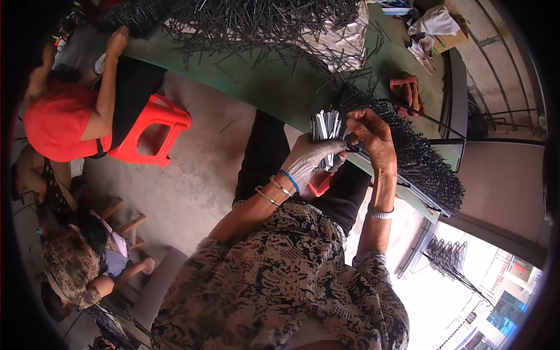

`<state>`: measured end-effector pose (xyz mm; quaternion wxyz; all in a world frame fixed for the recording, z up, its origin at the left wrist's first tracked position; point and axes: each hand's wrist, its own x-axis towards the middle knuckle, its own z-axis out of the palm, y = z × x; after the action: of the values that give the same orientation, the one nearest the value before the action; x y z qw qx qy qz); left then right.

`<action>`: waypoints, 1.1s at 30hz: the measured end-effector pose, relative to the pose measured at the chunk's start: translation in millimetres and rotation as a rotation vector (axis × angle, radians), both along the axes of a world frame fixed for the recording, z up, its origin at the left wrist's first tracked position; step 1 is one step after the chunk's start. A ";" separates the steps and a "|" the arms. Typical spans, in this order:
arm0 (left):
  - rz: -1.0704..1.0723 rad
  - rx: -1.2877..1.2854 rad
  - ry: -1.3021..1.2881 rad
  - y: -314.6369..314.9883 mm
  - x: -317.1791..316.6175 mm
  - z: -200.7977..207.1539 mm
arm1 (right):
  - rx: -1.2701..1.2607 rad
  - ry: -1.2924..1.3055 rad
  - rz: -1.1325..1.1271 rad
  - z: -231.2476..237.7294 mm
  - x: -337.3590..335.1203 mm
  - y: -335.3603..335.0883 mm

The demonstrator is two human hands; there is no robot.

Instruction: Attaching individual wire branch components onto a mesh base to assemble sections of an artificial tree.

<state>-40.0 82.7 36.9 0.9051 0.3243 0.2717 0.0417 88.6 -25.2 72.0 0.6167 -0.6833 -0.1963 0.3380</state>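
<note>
My left hand (307, 158), in a pale grey glove, is wrapped round a bundle of thin silvery metal strips (328, 125) with flat, rounded upper ends. The bundle stands roughly upright in front of my lap. Just right of it, my bare right hand (375, 137) is closed in a pinch, fingertips beside the strips. Whatever lies between those fingertips is too small to make out. Close behind my right hand, a long dense row of thin black pieces (429, 160) runs along the table edge toward the lower right.
Thin black rods (256, 20) are heaped on a pale sheet (344, 44) over the green table (233, 76). A dark red cloth (405, 90) lies at the right. A person in red sits near a red stool (153, 125); another person sits lower left. Black wire racks (449, 254) stand lower right.
</note>
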 end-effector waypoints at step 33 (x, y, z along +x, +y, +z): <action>0.101 -0.061 0.150 0.4 8.2 -40.6 | -0.218 -0.704 -0.400 -30.5 36.8 19.8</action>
<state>-31.8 83.0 -3.6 0.8884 0.2848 0.3558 0.0549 125.4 -5.4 41.5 0.4897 -0.8429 -0.2216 -0.0241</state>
